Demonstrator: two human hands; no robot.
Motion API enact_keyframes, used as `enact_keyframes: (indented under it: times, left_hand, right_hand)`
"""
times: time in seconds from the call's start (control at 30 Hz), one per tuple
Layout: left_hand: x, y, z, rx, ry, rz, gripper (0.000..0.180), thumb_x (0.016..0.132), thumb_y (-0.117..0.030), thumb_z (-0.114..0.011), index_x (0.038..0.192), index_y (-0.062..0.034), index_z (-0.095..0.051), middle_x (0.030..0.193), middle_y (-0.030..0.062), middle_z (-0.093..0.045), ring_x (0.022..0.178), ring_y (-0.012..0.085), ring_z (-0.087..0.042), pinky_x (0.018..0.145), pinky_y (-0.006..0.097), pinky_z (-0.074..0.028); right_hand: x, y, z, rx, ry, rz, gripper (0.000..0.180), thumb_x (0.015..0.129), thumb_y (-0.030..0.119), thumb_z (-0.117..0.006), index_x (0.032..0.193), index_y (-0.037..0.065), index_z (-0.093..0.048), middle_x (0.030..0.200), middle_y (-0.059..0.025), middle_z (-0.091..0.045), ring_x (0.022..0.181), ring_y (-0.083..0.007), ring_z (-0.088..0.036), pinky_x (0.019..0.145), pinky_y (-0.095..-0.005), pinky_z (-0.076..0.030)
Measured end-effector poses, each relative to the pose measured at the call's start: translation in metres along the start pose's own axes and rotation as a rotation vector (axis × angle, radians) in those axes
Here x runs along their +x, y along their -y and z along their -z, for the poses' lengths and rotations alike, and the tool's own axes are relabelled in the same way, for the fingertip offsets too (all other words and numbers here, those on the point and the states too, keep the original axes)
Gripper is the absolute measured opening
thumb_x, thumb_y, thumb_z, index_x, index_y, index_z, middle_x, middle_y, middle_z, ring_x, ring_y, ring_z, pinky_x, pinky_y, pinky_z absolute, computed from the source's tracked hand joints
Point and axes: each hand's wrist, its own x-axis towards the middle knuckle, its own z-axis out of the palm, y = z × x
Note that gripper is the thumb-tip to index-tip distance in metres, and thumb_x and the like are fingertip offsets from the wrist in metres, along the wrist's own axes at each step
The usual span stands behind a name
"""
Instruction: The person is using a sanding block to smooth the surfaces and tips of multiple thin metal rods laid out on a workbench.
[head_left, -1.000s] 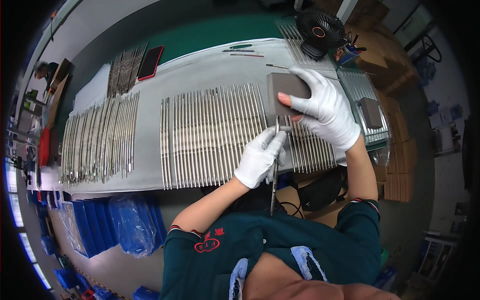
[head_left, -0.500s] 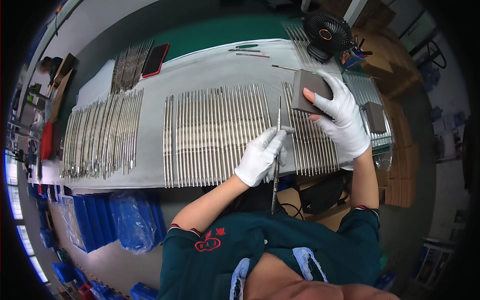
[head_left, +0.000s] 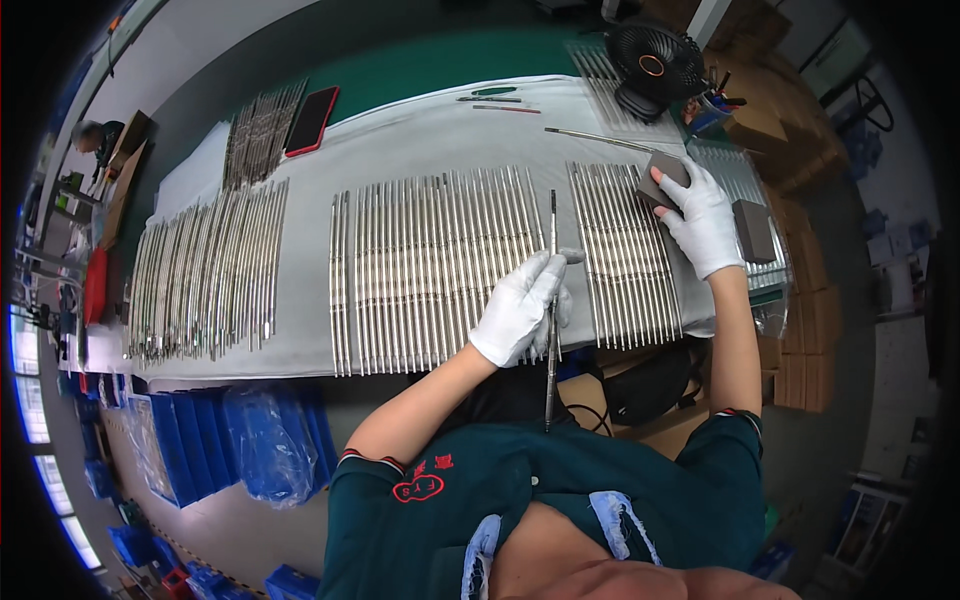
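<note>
My left hand (head_left: 522, 308), in a white glove with bare-looking darker fingertips hard to make out, is closed round a slim metal rod (head_left: 551, 385). The rod stands nearly lengthwise to me, its dark tip pointing away. My right hand (head_left: 705, 222), also gloved, with thumb and a fingertip bare, grips a grey rectangular block (head_left: 663, 178). That block is over the far right end of the right-hand row of metal rods (head_left: 622, 265); whether it touches them I cannot tell. A wider row of rods (head_left: 440, 265) lies left of my left hand.
Another rod group (head_left: 208, 270) lies on the left, near a darker bundle (head_left: 262, 130) and a red-edged phone (head_left: 312, 120). At the back right stand a black fan (head_left: 652, 70) and a pen holder (head_left: 708, 118). A second grey block (head_left: 754, 232) rests at the right edge.
My right hand has moved right and slightly down with the grey block, uncovering more of the right-hand rod row. The left hand still holds its rod, nearly unmoved.
</note>
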Motion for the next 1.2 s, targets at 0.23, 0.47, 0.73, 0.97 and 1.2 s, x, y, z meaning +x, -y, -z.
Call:
enact_keyframes:
  times: [0.23,0.47,0.73,0.97,1.2]
  left_hand:
    - [0.007,0.002,-0.001,0.025,-0.057,0.019,0.041,0.103,-0.033,-0.041,0.126,0.0002,-0.050,0.062,0.0040,-0.056,0.030,0.0060,-0.034,0.030,0.020,-0.028]
    - [0.027,-0.008,0.000,0.027,-0.178,-0.103,0.046,0.102,-0.039,-0.041,0.124,0.0008,-0.051,0.063,0.0040,-0.056,0.030,0.0072,-0.035,0.029,0.020,-0.028]
    - [0.049,-0.007,-0.003,-0.023,-0.180,-0.129,0.049,0.101,-0.035,-0.044,0.135,0.0006,-0.043,0.085,0.0103,-0.065,0.037,0.0093,-0.047,0.033,0.021,-0.037]
    - [0.050,0.029,0.016,1.129,-0.136,-0.643,0.042,0.095,-0.016,-0.052,0.133,0.0008,-0.047,0.118,0.0190,-0.061,0.091,0.0294,-0.066,0.080,0.032,-0.053]
    - [0.043,0.032,0.004,1.697,-0.084,-0.624,0.041,0.088,-0.020,-0.055,0.125,-0.0039,-0.054,0.124,0.0154,-0.058,0.119,0.0280,-0.053,0.105,0.053,-0.032]
  right_hand:
    - [-0.002,-0.010,-0.005,-0.133,0.123,-0.160,0.061,0.077,0.035,-0.072,0.133,0.019,-0.055,0.141,-0.0207,-0.042,0.130,-0.0357,-0.041,0.107,-0.0455,-0.034]
    - [-0.029,0.044,0.026,0.562,0.200,0.328,0.061,0.085,0.056,-0.056,0.118,0.005,-0.060,0.131,-0.0177,-0.054,0.127,-0.0393,-0.044,0.105,-0.0459,-0.036]
    - [-0.055,0.102,0.041,0.838,0.744,-0.001,0.059,0.091,0.057,-0.048,0.070,0.003,-0.062,0.063,-0.0157,-0.059,0.060,-0.0344,-0.060,0.058,-0.0418,-0.047]
    - [-0.054,0.094,0.012,0.648,0.495,-0.153,0.047,0.089,0.044,-0.056,0.067,0.003,-0.064,0.057,-0.0156,-0.057,0.052,-0.0313,-0.055,0.054,-0.0399,-0.044]
    - [-0.042,0.103,0.004,0.276,0.535,-0.080,0.044,0.089,0.047,-0.052,0.076,0.008,-0.069,0.073,-0.0151,-0.066,0.070,-0.0335,-0.065,0.065,-0.0441,-0.051]
